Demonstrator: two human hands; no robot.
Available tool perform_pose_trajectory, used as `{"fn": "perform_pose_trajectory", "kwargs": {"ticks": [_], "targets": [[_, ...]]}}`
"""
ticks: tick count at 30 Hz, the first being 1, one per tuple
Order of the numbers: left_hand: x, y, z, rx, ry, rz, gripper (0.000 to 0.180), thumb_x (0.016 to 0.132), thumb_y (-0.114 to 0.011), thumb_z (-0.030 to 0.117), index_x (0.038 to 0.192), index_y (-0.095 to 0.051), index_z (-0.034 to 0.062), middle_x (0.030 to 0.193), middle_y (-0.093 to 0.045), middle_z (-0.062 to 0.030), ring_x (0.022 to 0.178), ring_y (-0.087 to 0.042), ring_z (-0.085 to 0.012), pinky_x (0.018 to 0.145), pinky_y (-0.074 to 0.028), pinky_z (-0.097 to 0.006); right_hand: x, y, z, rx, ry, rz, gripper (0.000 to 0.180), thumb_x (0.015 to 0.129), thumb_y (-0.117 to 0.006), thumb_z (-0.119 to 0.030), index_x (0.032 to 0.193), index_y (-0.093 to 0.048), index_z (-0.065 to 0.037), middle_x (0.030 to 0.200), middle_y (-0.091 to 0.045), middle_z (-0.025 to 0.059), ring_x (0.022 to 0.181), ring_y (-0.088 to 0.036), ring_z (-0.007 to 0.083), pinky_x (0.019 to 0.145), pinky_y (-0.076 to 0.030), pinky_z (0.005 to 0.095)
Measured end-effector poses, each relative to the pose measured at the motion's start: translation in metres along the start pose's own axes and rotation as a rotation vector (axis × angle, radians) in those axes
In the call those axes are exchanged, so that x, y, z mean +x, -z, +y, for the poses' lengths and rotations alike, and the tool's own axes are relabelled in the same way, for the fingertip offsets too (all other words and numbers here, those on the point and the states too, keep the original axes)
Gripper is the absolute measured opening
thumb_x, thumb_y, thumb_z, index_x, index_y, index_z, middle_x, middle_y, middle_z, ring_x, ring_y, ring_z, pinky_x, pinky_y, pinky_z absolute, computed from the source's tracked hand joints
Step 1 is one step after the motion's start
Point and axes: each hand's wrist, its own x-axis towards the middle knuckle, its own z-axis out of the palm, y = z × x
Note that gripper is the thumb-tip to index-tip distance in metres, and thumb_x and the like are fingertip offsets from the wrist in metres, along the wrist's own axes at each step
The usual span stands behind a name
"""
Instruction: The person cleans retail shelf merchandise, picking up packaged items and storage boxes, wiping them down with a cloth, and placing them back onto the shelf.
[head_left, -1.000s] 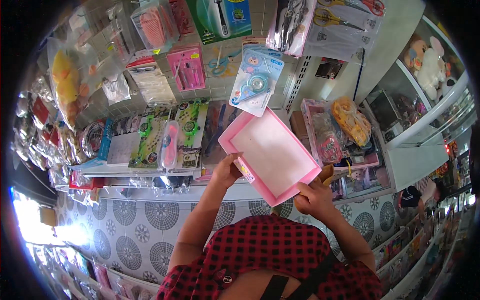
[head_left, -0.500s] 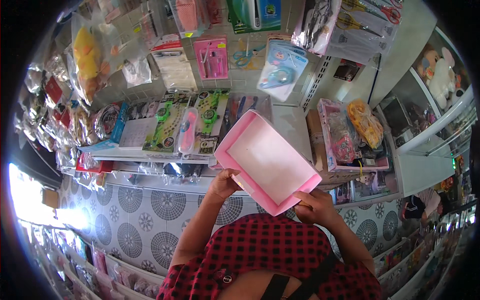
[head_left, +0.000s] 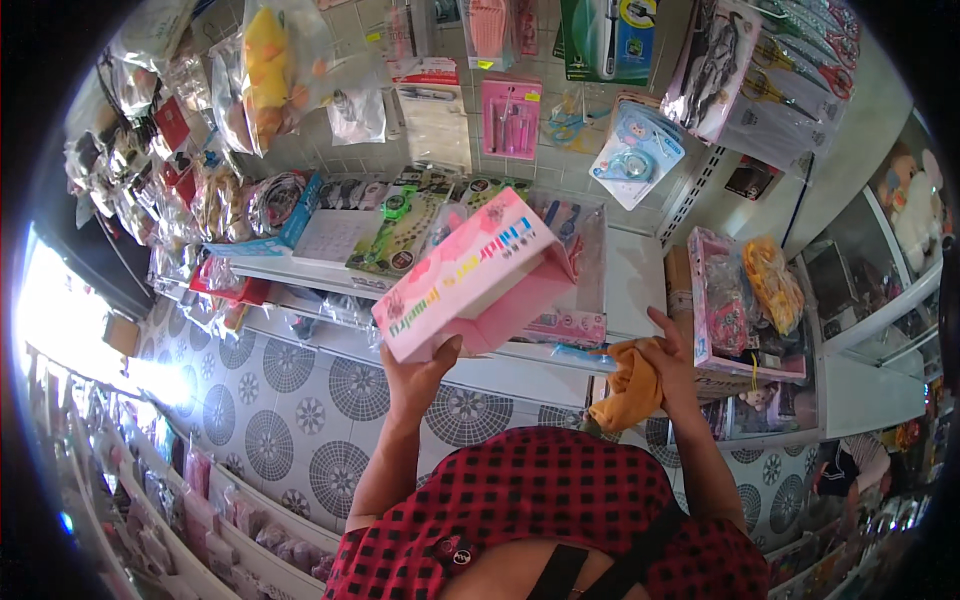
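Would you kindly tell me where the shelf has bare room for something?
A bare strip of white shelf lies between the clear package and the cardboard box, beyond the right hand. Farther left, green watches and a blue box crowd it.

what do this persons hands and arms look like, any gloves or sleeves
The left hand and right hand are ungloved. The forearms are bare, below short sleeves in a red and black check that matches the shirt.
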Motion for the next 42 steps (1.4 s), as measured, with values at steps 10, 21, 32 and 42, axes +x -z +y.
{"fn": "perform_pose_trajectory", "kwargs": {"ticks": [10,21,32,42], "targets": [[-0.005,0.014,-0.034,-0.094,-0.242,-0.294,0.056,0.060,-0.073,0.016,0.105,-0.046,-0.0037,0.105,-0.051,-0.0137,0.100,-0.050,-0.0224,0.087,-0.039,-0.033,0.031,-0.038,0.022,0.135,0.066,-0.140,0.046,0.076,-0.053,0.002,0.120,-0.043,-0.002,0.082,-0.057,0.0048,0.075,-0.053,0.0094,0.069,-0.043,0.0215],[-0.004,-0.012,-0.020,-0.183,0.062,-0.156,0.031,0.068,-0.062,0.004,0.097,-0.052,-0.0012,0.089,-0.054,-0.0035,0.072,-0.053,-0.0133,0.063,-0.043,-0.024,0.028,-0.032,-0.019,0.121,0.068,-0.145,0.023,0.078,-0.056,-0.004,0.100,-0.051,0.000,0.082,-0.057,0.0043,0.073,-0.054,0.0090,0.067,-0.044,0.0222],[-0.013,-0.054,-0.015,-0.649,0.437,-0.257,0.033,0.072,-0.054,0.005,0.104,-0.044,0.0015,0.093,-0.056,-0.0097,0.076,-0.060,-0.0212,0.061,-0.055,-0.036,0.038,-0.087,-0.049,-0.713,1.106,-0.044,0.043,0.070,-0.063,-0.017,0.109,-0.047,-0.005,0.111,-0.045,0.0154,0.105,-0.042,0.0306,0.087,-0.036,0.0398],[-0.019,-0.069,-0.018,-0.581,0.396,-0.367,0.036,0.066,-0.051,-0.002,0.101,-0.047,0.0007,0.089,-0.057,-0.0087,0.076,-0.060,-0.0203,0.065,-0.053,-0.035,0.061,-0.107,-0.020,-0.995,1.056,-0.098,0.049,0.062,-0.060,-0.013,0.110,-0.049,-0.005,0.116,-0.039,0.0153,0.096,-0.038,0.0387,0.083,-0.033,0.0452]]}}
